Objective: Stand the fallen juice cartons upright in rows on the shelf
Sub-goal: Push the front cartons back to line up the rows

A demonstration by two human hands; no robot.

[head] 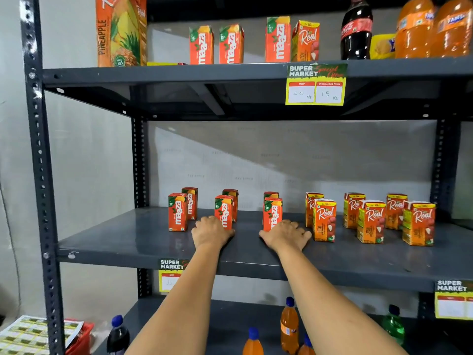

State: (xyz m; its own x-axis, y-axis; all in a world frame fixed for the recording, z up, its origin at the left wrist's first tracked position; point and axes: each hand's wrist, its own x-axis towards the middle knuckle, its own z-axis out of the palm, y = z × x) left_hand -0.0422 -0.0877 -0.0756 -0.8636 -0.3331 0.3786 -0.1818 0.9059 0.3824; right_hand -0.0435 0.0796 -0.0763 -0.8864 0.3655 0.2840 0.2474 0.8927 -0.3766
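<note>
Middle shelf: twelve juice cartons upright, paired near-far, none seen fallen | left hand, right hand: palms down, fingers loosely curled, gripping nothing, touching front Maaza cartons, probably aligning rows | lower shelf: bottles | task judged near complete.

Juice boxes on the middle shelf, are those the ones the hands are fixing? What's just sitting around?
Part of the job:
Maaza cartons, six, upright in pairs
Real litchi cartons, six, upright in pairs
middle shelf
left hand and right hand, flat on it

Just sitting around:
pineapple juice carton
cola bottle
orange soda bottles
price tag
</note>
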